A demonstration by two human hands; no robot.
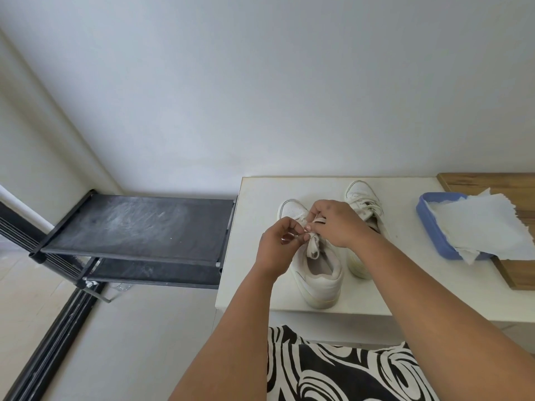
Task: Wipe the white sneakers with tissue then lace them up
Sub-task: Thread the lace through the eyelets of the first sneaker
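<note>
Both hands met over the near sneaker [317,273] at the white table's [254,270] middle: the left hand [275,247] and right hand [337,224] each pinched its lace [314,240]. The second sneaker [363,204] stood at one o'clock; tissue [480,227] lay in a blue tray [428,227] at three o'clock.

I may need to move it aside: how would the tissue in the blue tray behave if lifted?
The tissue looks thin and crumpled, so probably floppy and very light. Its ragged edges suggest it tears easily. It overhangs the blue tray, so it may slide off.
</note>
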